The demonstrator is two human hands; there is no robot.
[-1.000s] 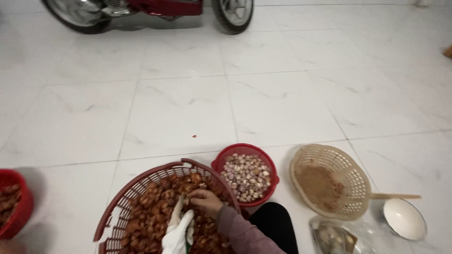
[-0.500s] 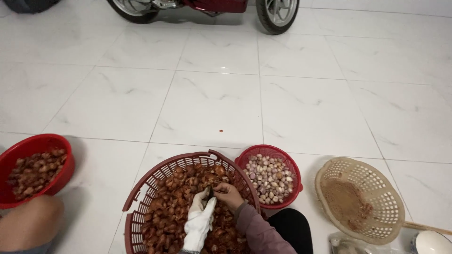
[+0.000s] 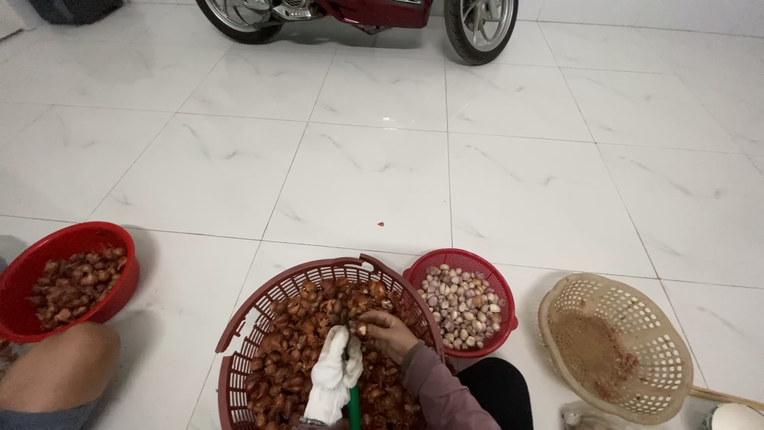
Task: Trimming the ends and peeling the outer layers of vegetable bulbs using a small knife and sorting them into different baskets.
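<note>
No packages, labels, signs or screens show anywhere on the tiled floor here.

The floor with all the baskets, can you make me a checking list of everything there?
Surface: white marble-look tiled floor, one tiny red speck on it.
Job's things: large dark-red plastic lattice basket full of brown unpeeled bulbs; small red plastic basket of pale peeled bulbs.
Clutter: red plastic bowl of brown bits at left; tan woven plastic basket with brown dust at right.
Hands: left hand in a white cloth glove, holding a green-handled tool; bare right hand pinching a bulb.
Cables: nothing seen.
Surroundings: red motorbike at the far edge; another person's bare knee at left.
</note>
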